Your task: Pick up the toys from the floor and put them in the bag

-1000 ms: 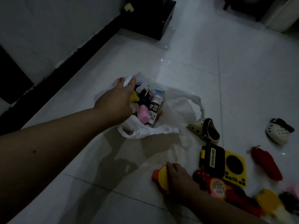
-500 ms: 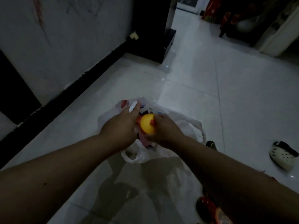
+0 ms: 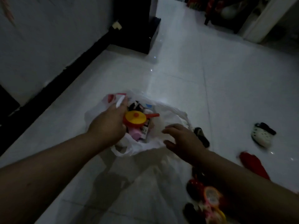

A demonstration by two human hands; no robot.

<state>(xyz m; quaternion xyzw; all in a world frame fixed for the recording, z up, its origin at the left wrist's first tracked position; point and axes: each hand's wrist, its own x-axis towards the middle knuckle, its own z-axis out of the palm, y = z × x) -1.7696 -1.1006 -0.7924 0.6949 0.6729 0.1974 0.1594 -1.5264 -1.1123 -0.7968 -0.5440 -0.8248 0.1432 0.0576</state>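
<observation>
Scene: a dim room with a pale tiled floor (image 3: 234,88), seen from above by the person at work.
Bag: a white plastic bag (image 3: 161,143) lies open on the floor near the middle, its mouth facing up.
Left hand: the left hand (image 3: 108,125) sits at the bag's left rim; its grip is pinched on the plastic of the rim, holding the mouth open.
Right hand: the right hand (image 3: 182,139) hovers over the bag's right side, its grip spread and holding nothing.
Toy pan: a yellow-and-orange toy pan (image 3: 135,120) (lid on, orange handle pointing right) rests on top of the pile inside the bag, just beside the left hand.
Other contents: under the pan are a pink block (image 3: 135,135) and a dark printed box (image 3: 144,130); the rest is too dark to tell.
Toys left on the floor: a red toy (image 3: 252,164) lies to the right of the right forearm; a cluster of red, pink and yellow toys (image 3: 208,201) sits near the bottom edge (blurred, so the kinds are unclear).
Shoes: a pale clog (image 3: 262,135) lies well to the right of the bag; a dark one (image 3: 202,136) is just beside the bag, partly behind the right hand.
</observation>
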